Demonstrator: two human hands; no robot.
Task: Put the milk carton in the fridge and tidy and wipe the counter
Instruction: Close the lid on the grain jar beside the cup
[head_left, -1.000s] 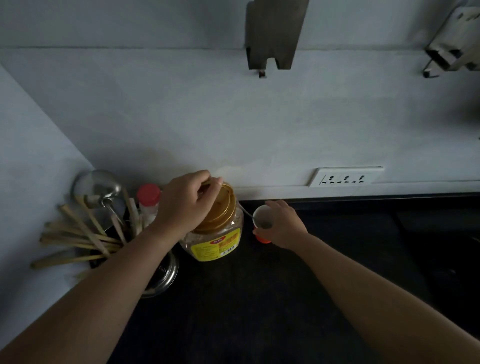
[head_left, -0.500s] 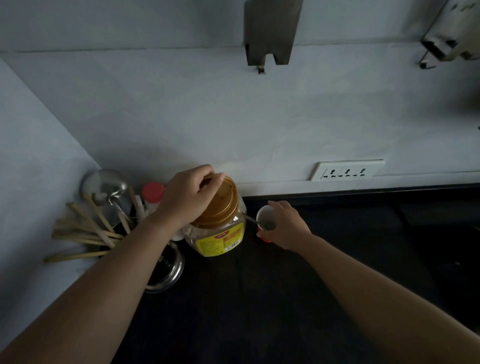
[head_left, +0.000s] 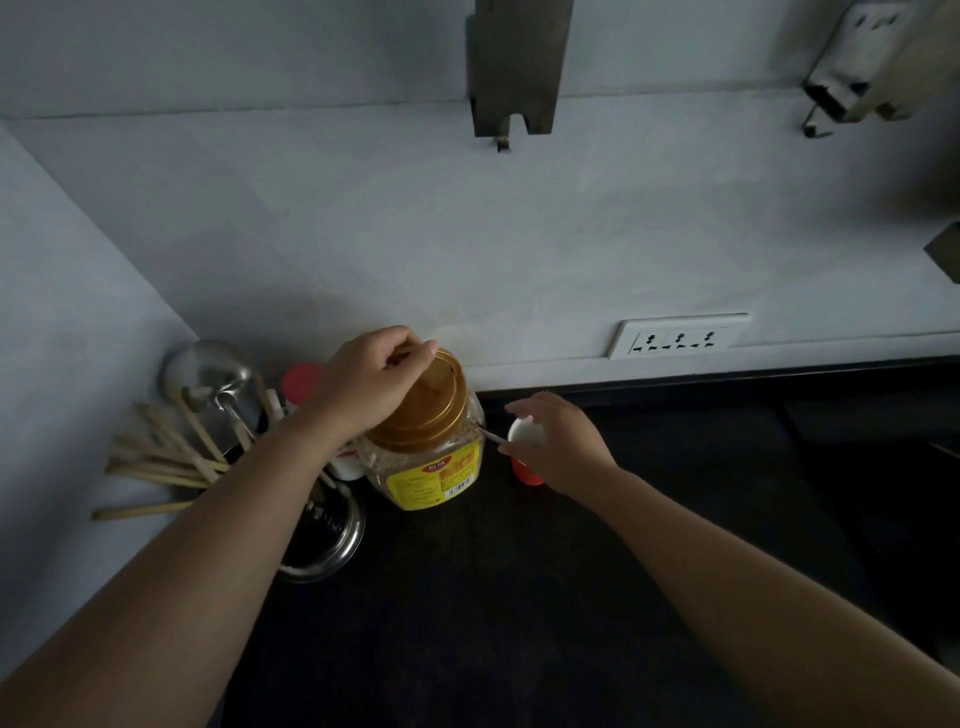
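A clear plastic jar with a yellow label (head_left: 428, 467) is seen standing on the dark bench (head_left: 519, 597), close to the pale back wall (head_left: 467, 249). Its gold-brown screw lid (head_left: 428, 402) is covered on the left side by the left hand (head_left: 371, 382), whose fingers are curled over the lid's rim in a closed grip. Pale granular contents are visible through the jar's wall above the label.

Just to the right of the jar, a small cup with a white inside and an orange-red base (head_left: 524, 452) is held by the right hand (head_left: 561, 441); the fingers are wrapped around its far side, so the grip is closed on the cup. A thin metal handle, probably that of a spoon (head_left: 491, 435), is seen reaching from the cup toward the jar; its bowl cannot be made out.

In the left corner a steel utensil holder (head_left: 322, 540) is found, packed with wooden spatulas (head_left: 161, 462) and a steel ladle (head_left: 213, 374) leaning against the side wall. A small bottle with a red cap (head_left: 301, 382) is partly hidden behind the left wrist.

A white socket strip (head_left: 678, 340) is mounted on the back wall above the bench's rear edge, and two metal brackets (head_left: 514, 67) are fixed higher up.

The milk carton is not shown in this view, so its place cannot be told.
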